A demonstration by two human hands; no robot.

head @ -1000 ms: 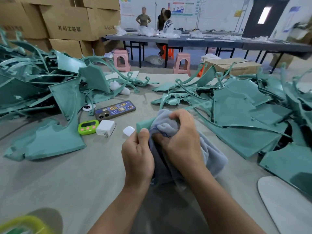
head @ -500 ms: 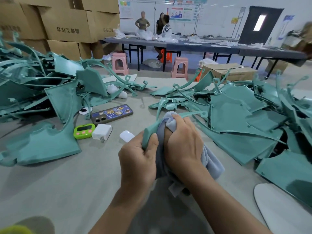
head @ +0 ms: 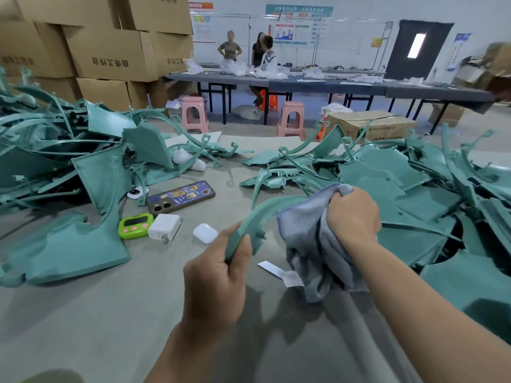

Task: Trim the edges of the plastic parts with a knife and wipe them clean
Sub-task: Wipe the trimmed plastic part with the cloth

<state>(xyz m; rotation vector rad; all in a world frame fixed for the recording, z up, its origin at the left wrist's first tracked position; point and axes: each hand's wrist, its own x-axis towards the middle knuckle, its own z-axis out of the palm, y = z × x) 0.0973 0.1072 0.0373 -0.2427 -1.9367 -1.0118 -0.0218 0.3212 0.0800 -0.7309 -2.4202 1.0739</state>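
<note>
My left hand [head: 218, 275] grips the near end of a curved teal plastic strip [head: 262, 214] that arcs up and to the right over the table. My right hand [head: 352, 217] clutches a grey-blue cloth [head: 307, 244] bunched around the strip's far part, which the cloth hides. The cloth hangs down to the table, with a white label [head: 272, 269] showing at its lower edge. No knife is in sight.
Heaps of teal plastic parts lie left [head: 69, 172] and right [head: 414, 194] on the grey table [head: 96, 313]. Between them lie a phone [head: 181, 196], a green timer [head: 135, 226], a white charger [head: 165, 226] and a white earbud case [head: 205, 233]. Cardboard boxes, stools and people stand behind.
My right hand slid the cloth to the right along the strip, away from my left hand, uncovering the strip's curved near half. The left hand kept its grip.
</note>
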